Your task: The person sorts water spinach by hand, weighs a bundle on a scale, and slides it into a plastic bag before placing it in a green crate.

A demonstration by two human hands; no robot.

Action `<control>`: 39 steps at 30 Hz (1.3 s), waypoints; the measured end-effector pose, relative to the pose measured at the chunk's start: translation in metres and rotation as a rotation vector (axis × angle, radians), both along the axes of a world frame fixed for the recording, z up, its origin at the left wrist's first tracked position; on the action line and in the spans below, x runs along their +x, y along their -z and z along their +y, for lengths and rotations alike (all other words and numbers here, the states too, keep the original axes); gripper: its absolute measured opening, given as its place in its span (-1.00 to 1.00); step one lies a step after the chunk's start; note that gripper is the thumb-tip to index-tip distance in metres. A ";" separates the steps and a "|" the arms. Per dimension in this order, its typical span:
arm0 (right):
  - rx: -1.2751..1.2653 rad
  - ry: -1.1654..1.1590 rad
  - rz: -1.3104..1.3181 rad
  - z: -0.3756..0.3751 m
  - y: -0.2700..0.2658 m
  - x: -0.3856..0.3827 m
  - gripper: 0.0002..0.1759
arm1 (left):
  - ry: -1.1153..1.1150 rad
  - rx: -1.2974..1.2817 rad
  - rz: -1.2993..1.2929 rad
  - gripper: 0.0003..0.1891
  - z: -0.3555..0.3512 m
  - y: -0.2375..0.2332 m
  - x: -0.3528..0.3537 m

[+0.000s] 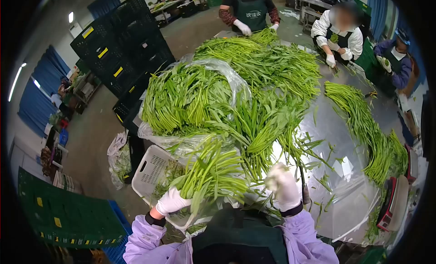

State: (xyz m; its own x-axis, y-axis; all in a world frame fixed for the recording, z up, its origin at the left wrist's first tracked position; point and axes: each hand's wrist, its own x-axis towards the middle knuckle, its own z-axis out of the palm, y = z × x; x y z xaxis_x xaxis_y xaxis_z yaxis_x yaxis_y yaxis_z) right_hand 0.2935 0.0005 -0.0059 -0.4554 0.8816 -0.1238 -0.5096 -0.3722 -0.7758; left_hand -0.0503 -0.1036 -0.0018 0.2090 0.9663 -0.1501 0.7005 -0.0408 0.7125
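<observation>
Steel table is mostly buried in greens. Your left hand, in a white glove, has its fingers clamped round the cut ends of a stem bunch. The bunch fans up and right over the table's near edge, partly above the white basket just off the near-left corner.

Your right hand is at the near edge, blurred. The fingers look curled; can't tell if they grip anything. A dark thin handle sits just beside it, contact unclear.

Around you:
- A loose pile runs from the table centre to the far edge.
- A clear plastic bag stuffed with stems sits at the left edge, directly beyond your bunch.
- A sorted row runs along the right edge, with a red scale at the near-right corner.
- Stray leaves lie on the bare steel right of your right hand.
- Co-workers stand at the far edge: green apron, white jacket.
- Black crates are stacked off the left side.
</observation>
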 end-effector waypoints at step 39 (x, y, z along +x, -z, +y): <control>0.561 -0.433 -0.156 0.048 -0.007 -0.026 -0.57 | 0.403 0.872 0.918 -0.55 0.042 -0.062 -0.010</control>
State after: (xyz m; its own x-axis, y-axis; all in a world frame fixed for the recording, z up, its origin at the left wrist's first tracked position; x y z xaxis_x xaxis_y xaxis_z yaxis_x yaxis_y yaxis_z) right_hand 0.2678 0.0482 0.0007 -0.7921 0.5759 0.2023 -0.2748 -0.0404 -0.9606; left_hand -0.0600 -0.0620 0.0602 0.6579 0.7126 0.2436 0.7416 -0.5567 -0.3743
